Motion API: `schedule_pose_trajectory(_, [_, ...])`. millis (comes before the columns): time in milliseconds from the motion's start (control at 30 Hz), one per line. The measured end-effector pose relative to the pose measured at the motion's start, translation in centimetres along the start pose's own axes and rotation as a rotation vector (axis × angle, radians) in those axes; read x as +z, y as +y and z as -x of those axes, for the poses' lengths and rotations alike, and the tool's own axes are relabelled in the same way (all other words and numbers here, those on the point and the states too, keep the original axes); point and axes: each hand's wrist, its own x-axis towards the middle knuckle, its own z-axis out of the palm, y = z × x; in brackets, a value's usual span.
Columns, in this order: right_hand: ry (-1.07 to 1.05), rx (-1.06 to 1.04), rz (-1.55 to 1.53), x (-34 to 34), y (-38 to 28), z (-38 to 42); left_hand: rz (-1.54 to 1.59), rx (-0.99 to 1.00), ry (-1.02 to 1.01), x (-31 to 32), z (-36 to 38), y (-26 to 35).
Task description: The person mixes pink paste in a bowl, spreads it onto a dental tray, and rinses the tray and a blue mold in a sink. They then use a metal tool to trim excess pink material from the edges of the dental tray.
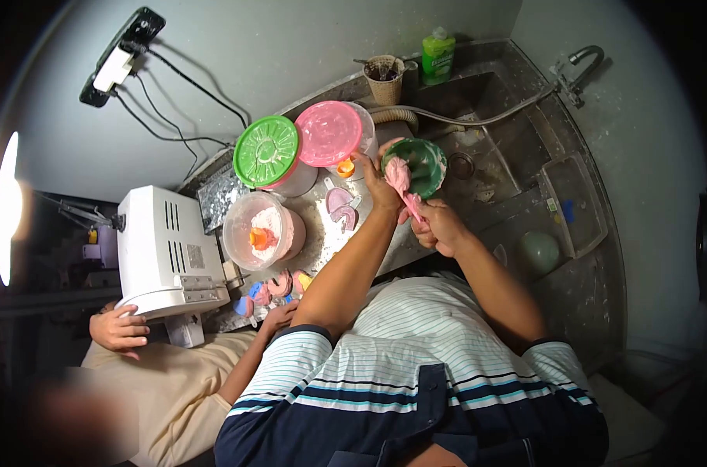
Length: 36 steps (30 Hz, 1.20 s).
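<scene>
My left hand (380, 185) is wrapped round the near left side of a green mixing bowl (427, 165), which is tilted so that its inside shows pale smears. In my right hand (441, 226) is a mixing spatula (413, 205), its handle coated pink. A lump of pink paste (398, 173) sits at the spatula's far end, by the bowl's left rim; the blade is hidden under it. To the left of my left hand, dental impression trays (342, 210) with pink in them lie on the powder-dusted counter.
Lidded tubs with a green lid (267, 151) and a pink lid (329, 134) stand behind an open powder tub (262, 232). Dental casts (269, 291) lie near a white machine (171, 251). At right is a sink (478, 148) with a faucet (581, 71). A co-worker's hand (120, 331) rests by the machine.
</scene>
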Motion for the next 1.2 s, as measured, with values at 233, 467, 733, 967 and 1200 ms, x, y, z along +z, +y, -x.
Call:
schedule_pose_trajectory(233, [0.085, -0.087, 0.122, -1.2, 0.4, 2.4, -0.269, -0.261, 0.036, -10.3, 0.9, -3.1])
schedule_pose_trajectory(467, [0.117, -0.121, 0.266, -1.3, 0.3, 3.7, -1.259, 0.068, 0.067, -10.8, 3.3, 1.7])
schedule_pose_trajectory(733, [0.085, -0.183, 0.346, -0.8, 0.4, 4.1, -2.115, 0.121, -0.549, -13.3, 2.3, 9.8])
schedule_pose_trajectory(967, [0.039, -0.273, 0.531, -1.0, 0.2, 4.5, -2.243, -0.020, -0.778, -13.3, 1.8, 10.7])
schedule_pose_trajectory(1200, [0.026, -0.507, 0.738, 0.4, 0.3, 5.4, -2.212, 0.693, -0.689, -13.0, 2.9, 10.3])
